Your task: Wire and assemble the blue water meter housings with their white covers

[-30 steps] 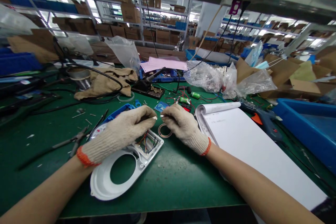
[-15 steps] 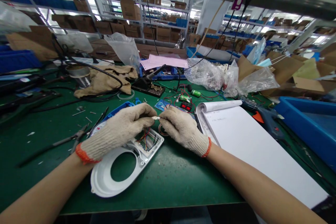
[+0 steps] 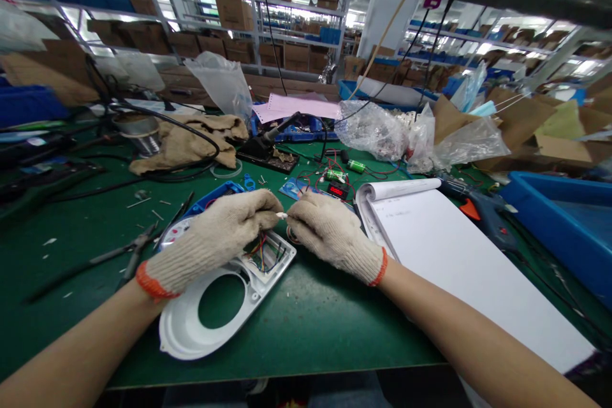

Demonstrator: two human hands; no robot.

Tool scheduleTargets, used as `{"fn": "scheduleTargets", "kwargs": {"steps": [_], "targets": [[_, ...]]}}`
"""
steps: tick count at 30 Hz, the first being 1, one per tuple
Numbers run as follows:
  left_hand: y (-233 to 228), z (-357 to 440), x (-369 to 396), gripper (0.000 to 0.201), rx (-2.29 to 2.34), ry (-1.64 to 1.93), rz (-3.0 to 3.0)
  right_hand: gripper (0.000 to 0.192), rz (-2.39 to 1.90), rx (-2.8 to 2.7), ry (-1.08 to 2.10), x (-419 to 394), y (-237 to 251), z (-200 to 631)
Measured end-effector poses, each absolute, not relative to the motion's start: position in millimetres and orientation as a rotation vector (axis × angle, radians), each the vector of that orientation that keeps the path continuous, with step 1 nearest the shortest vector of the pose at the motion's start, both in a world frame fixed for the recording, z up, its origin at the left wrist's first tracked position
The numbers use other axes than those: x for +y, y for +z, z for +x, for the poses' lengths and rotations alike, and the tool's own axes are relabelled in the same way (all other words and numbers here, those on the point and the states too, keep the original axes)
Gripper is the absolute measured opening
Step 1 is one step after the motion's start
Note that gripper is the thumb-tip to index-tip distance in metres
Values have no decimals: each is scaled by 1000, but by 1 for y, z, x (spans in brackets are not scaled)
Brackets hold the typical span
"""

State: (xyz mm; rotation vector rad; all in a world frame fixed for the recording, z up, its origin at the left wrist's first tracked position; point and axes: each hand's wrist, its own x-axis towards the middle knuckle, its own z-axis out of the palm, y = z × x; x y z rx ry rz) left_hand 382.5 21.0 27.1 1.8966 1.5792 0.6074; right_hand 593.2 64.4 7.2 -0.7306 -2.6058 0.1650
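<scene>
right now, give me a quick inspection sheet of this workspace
Surface: green tabletop, small white scraps at left
Job's things: small white piece between the hands; white housing with a round opening, coloured wires in its open compartment
Clutter: pliers at left; paper pad and blue bin at right
Hands: gloved left hand and gloved right hand, fingers pinching the white piece
Cables: black cable looping over beige cloth
Surroundings: cardboard boxes on shelves behind
</scene>
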Motion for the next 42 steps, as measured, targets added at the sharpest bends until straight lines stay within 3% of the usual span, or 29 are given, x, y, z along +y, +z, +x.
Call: {"fn": "scheduleTargets", "kwargs": {"steps": [5, 11, 24, 34, 42], "targets": [[28, 385, 23, 22, 1634, 563, 2040, 21, -715, -2749, -57, 62, 14, 592], [29, 388, 21, 24, 1729, 547, 2065, 31, -764, -2653, -99, 61, 3, 583], [27, 392, 17, 20, 1935, 457, 2245, 17, -829, -2710, -220, 55, 10, 572], [27, 387, 23, 25, 1699, 741, 1923, 13, -735, -2278, 383, 73, -10, 580], [22, 383, 28, 22, 1759, 764, 1933, 14, -737, -2167, 455, 79, -24, 584]]}}
